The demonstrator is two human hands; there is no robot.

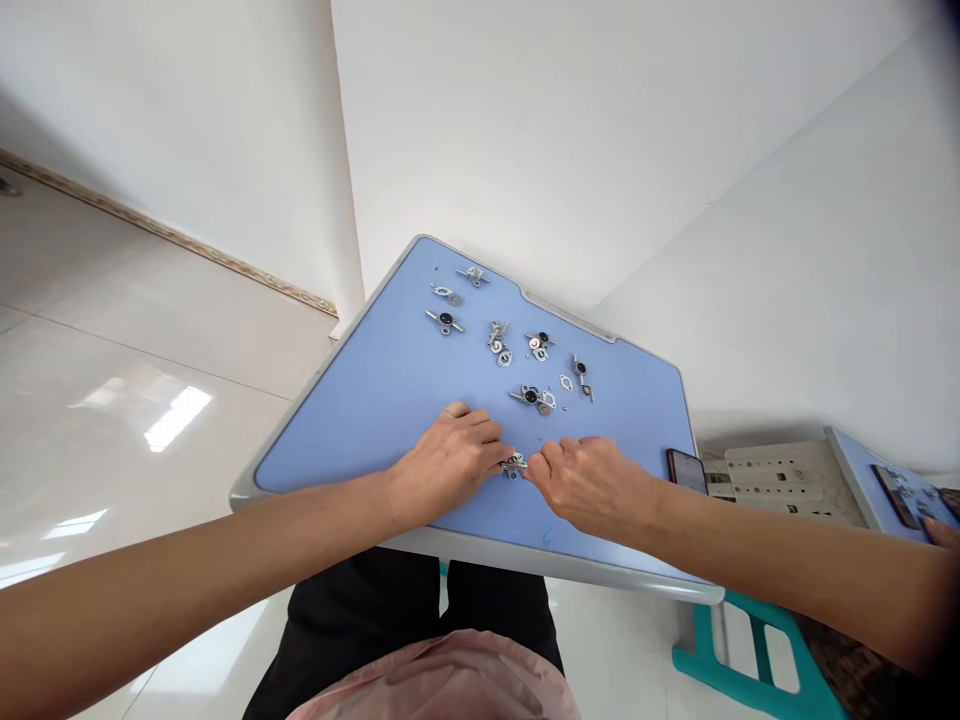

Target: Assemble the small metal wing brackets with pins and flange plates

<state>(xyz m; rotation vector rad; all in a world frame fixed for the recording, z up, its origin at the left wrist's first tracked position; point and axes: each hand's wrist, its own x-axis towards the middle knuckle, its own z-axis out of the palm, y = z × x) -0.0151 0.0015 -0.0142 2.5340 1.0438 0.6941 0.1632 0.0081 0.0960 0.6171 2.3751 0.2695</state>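
Observation:
Between my two hands, low over the near part of the blue tabletop point(360, 400), is a small silver metal fitting with pipe-like ends point(514, 464). The fingers of my left hand point(459, 455) are closed on its left end. At its right end, my right hand point(574, 475) grips with curled fingers. My fingertips partly cover the fitting. Just beyond lies a similar fitting with a black round centre point(531, 396), beside a flat oval metal plate point(549, 399) and a small copper-coloured disc point(544, 409).
Farther back lie more fittings point(446, 320), loose oval plates point(566, 382) and tiny bits. A phone point(686, 470) rests at the table's right edge. A teal stool point(765, 650) stands at lower right. At far right, another person's hand point(941, 533) is by a second table point(862, 470).

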